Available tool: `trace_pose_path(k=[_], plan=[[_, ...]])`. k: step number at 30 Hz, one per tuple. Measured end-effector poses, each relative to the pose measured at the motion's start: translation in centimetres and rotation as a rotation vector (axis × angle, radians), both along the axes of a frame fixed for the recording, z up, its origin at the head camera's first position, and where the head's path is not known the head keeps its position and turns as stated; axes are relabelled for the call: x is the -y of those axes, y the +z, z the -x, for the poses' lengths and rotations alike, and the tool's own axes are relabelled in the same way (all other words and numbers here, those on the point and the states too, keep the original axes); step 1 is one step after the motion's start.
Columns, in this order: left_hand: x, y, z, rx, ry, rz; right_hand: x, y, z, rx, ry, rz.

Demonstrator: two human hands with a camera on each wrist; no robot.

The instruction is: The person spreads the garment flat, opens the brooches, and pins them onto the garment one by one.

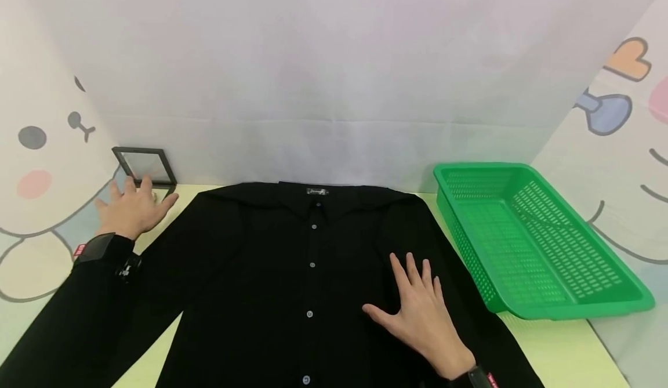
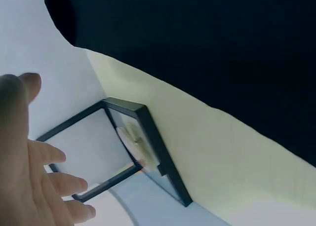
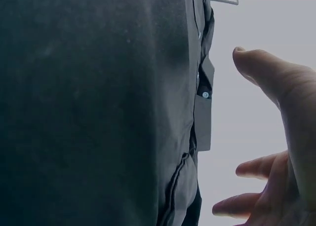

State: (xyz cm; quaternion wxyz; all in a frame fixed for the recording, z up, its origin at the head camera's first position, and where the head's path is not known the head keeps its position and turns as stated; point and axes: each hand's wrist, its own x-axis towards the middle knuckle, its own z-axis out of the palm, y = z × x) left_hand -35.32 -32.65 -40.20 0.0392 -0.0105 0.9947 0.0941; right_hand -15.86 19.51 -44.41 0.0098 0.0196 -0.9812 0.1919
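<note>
A black button-up shirt (image 1: pixel 271 272) lies spread front side up on the pale yellow table (image 1: pixel 563 347), its collar at the far edge and its sleeves out to both sides. At the back left my left hand (image 1: pixel 130 207) is spread, nearest to a black-framed clear display case (image 2: pixel 165 152) that stands folded partly upright. In the left wrist view those fingers hold nothing. Over the shirt's right half my right hand (image 1: pixel 420 315) is held with fingers apart and nothing in it. The right wrist view shows the shirt's buttoned front and collar beyond that hand.
A green plastic basket (image 1: pixel 574 312) with perforated sides stands to the right of the shirt, close to its sleeve. White curtain-like cloth (image 1: pixel 334 75) rises behind the table, and cartoon-printed panels (image 1: pixel 47 162) flank both sides.
</note>
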Motion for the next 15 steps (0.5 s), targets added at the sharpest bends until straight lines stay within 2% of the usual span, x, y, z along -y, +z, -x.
trace_pose_path(k=[9, 15], plan=[[1.2, -1.4, 1.2, 0.068, 0.025, -0.019, -0.1, -0.3, -0.3, 0.038, -0.027, 0.028], [1.2, -3.0, 2.1, 0.096, 0.082, -0.04, 0.2, -0.5, -0.4, 0.058, -0.031, 0.029]])
